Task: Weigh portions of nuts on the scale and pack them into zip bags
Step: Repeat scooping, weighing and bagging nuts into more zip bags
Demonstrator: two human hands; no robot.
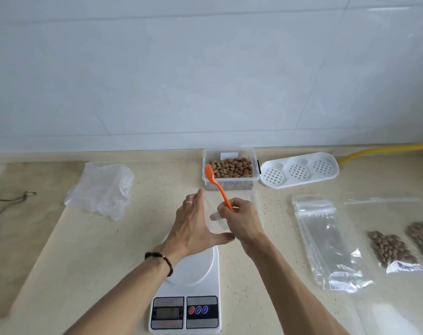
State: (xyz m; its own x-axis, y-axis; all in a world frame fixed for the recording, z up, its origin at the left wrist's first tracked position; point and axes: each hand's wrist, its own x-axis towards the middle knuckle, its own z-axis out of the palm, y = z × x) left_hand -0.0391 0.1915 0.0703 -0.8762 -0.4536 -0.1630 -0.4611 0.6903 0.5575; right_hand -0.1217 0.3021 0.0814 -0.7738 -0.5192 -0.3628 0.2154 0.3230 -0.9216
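My left hand [196, 228] is spread flat, fingers straight, thumb against the clear zip bag [220, 218] I'm holding up over the scale [185, 308]. Right hand [241, 221] is curled round the orange spoon [216, 187] handle and also touches the bag; can't tell if it's pinching it. Scale display is too blurry to read. Nuts tub [231, 169] sits just behind, spoon bowl overlapping its rim. Empty bags [326, 240] and two filled bags [391, 250] lie off right, crumpled plastic [101, 189] left.
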